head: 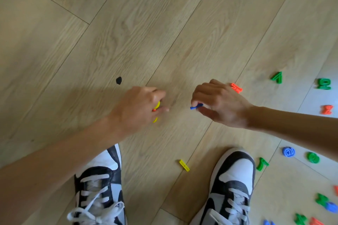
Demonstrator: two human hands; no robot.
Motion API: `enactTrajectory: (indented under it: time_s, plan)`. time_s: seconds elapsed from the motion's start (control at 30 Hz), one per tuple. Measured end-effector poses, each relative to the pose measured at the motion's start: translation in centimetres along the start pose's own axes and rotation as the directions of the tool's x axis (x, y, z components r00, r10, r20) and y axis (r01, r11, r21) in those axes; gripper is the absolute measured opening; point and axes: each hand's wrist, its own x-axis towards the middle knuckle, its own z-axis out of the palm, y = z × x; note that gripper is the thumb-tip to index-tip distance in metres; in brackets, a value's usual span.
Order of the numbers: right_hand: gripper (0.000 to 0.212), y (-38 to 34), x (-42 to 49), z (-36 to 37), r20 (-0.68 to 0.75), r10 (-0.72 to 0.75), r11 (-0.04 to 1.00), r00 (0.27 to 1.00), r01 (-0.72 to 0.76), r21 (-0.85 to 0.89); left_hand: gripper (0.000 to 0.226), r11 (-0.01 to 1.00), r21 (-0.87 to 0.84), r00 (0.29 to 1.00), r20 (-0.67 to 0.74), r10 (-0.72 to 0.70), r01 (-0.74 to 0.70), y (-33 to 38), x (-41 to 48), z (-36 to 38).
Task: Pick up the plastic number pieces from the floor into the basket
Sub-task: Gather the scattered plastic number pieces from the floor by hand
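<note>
My left hand hovers over the wooden floor, closed around yellow and orange plastic pieces. Facing it, my right hand pinches a small blue piece between thumb and fingers. An orange piece lies just behind the right hand. Loose pieces are scattered on the floor at right: a green one, another green one, an orange one, a blue round one, a green round one, a green piece and a yellow bar. No basket is in view.
My two black-and-white sneakers stand at the bottom, the left shoe and the right shoe. A small black spot marks the floor left of the hands. More coloured pieces cluster at the bottom right corner.
</note>
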Motion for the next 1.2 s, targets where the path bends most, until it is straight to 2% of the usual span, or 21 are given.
enactTrajectory:
  time_s: [0.1,0.17,0.27,0.4,0.47,0.57,0.63,0.73,0.8,0.83,0.9,0.93,1.0,1.07,1.2]
  plan:
    - [0.005,-1.2,0.6,-0.4,-0.055,0.177,0.962,0.983,-0.161,0.222,0.054,0.987,0.139,0.975,0.194,-0.113,0.086,-0.2,0.6,-0.6]
    - [0.007,-2.3,0.5,-0.6,-0.038,0.194,0.937,0.98,-0.174,0.304,0.059,0.968,0.24,0.948,0.284,-0.142,0.073,-0.1,0.5,-0.5]
    - [0.012,-4.9,-0.6,-0.2,0.089,0.046,0.94,0.995,-0.074,0.332,0.054,0.957,0.287,0.929,0.34,-0.148,0.047,0.2,-0.1,-0.2]
    - [0.018,-9.4,-3.4,3.2,0.235,-0.282,0.957,0.93,0.255,0.136,0.047,0.951,0.302,0.92,0.351,-0.176,0.066,0.5,-0.2,-0.1]
    - [0.017,-10.6,-4.7,5.0,0.277,-0.346,0.937,0.897,0.343,0.059,0.041,0.947,0.315,0.918,0.354,-0.179,0.063,0.5,0.0,-0.1]
    - [0.013,-10.5,-5.8,6.8,0.287,-0.367,0.921,0.885,0.39,-0.026,0.035,0.941,0.339,0.933,0.335,-0.135,0.015,0.5,0.1,0.1]
    - [0.012,-10.0,-6.0,7.3,0.289,-0.38,0.906,0.879,0.416,-0.074,0.034,0.966,0.257,0.944,0.31,-0.115,0.033,0.5,0.2,0.3]
    - [0.016,-9.3,-5.6,7.3,0.264,-0.36,0.914,0.895,0.395,-0.09,0.031,0.978,-0.101,0.955,0.256,-0.15,0.181,0.6,0.2,-0.1]
    - [0.015,-8.9,-5.2,6.9,0.255,-0.337,0.926,0.906,0.368,-0.084,0.032,0.884,-0.369,0.938,0.296,-0.18,0.286,0.5,0.3,-0.5]
    - [0.016,-8.7,-5.0,6.6,0.256,-0.323,0.932,0.911,0.353,-0.079,0.033,0.787,-0.503,0.914,0.362,-0.183,0.357,0.5,0.3,-0.7]
    - [0.025,-8.4,-4.7,6.1,0.265,-0.295,0.945,0.918,0.321,-0.058,0.037,0.524,-0.685,0.849,0.502,-0.163,0.506,0.2,0.1,-1.1]
    - [0.027,-8.3,-4.5,5.9,0.267,-0.285,0.949,0.921,0.31,-0.056,0.039,0.417,-0.724,0.826,0.545,-0.142,0.55,-0.1,0.0,-1.1]
    - [0.017,-8.2,-4.1,5.6,0.258,-0.256,0.958,0.932,0.281,-0.064,0.04,0.288,-0.776,0.82,0.569,-0.065,0.561,-0.7,-0.1,-1.2]
    - [0.013,-8.1,-3.5,5.5,0.244,-0.235,0.964,0.941,0.258,-0.07,0.039,0.185,-0.817,0.831,0.556,0.002,0.546,-1.1,-0.2,-1.1]
    - [0.015,-8.1,-2.3,5.2,0.23,-0.214,0.967,0.949,0.239,-0.086,0.046,0.036,-0.833,0.833,0.553,0.021,0.552,-1.6,-0.2,-1.1]
